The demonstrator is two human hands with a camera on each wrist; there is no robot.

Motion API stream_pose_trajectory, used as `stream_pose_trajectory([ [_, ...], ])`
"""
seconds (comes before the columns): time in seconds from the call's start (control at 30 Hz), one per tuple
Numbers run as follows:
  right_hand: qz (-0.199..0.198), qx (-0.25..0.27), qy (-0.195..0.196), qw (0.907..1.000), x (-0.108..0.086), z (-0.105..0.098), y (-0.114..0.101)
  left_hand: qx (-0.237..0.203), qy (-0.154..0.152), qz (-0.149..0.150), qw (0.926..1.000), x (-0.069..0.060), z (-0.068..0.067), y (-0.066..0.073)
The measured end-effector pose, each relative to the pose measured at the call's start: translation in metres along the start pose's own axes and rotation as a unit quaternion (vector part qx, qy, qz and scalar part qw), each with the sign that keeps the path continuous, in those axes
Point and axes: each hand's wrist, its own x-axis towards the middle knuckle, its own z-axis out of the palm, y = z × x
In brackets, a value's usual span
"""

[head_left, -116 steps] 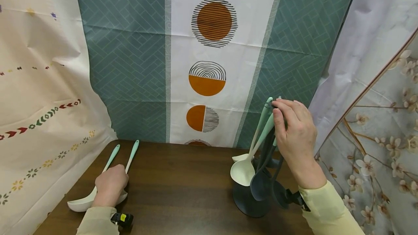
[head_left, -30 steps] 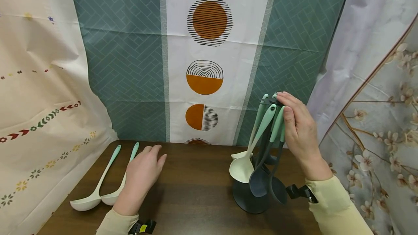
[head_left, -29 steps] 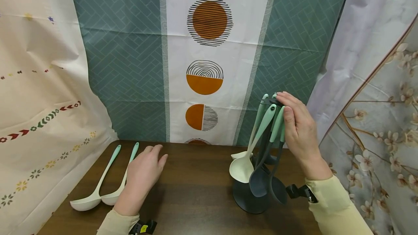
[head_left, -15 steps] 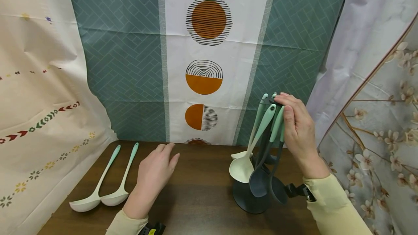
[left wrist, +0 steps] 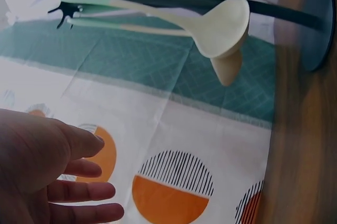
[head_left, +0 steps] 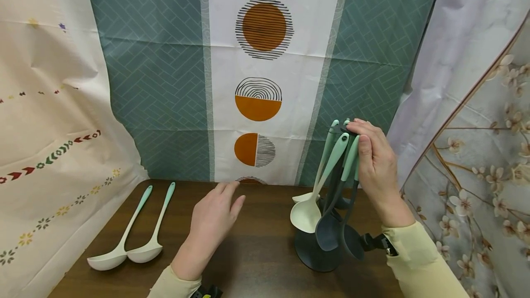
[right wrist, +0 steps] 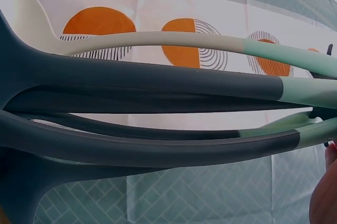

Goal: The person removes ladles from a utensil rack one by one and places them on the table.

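Grip, right hand point(head_left: 377, 167): right of centre in my head view, fingers laid over the top of the black stand point(head_left: 308, 252), thumb beside the mint handles; whether it clamps the stand or only rests on it, I cannot tell.

Grip, left hand point(head_left: 215, 217): lower middle of the frame, fingers and thumb apart, above the brown tabletop point(head_left: 265, 261). My left wrist view puts its spread fingers at lower left, with the stand's utensils across the top.

Stand, one: lower right of centre, upright, round base on the tabletop.

Hung on it, by my count from the head view: one white ladle point(head_left: 305, 217) in front; a second white utensil point(head_left: 300, 198), mostly hidden behind; one dark spoon point(head_left: 328, 233); one dark ladle point(head_left: 353, 245) nearest the right sleeve point(head_left: 422, 261). I see more dark pieces at the back, too covered to identify.

Loose ladles, two, white with mint handles, lower left of the frame: outer ladle point(head_left: 106, 260) and inner ladle point(head_left: 145, 254), lying side by side, handles towards the patterned cloth point(head_left: 165, 82) behind.
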Motion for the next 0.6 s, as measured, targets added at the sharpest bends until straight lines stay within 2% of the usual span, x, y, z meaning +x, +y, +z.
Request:
stream_pose_trajectory([
  [0.3, -0.001, 0.007, 0.004, 1.0000, 0.000, 0.000, -0.001, -0.020, 0.026, 0.045, 0.9985, 0.005, 0.011, 0.024],
  [0.6, -0.006, 0.006, 0.005, 1.0000, -0.001, 0.001, 0.003, -0.038, 0.030, 0.068, 0.9965, 0.009, 0.018, 0.045],
])
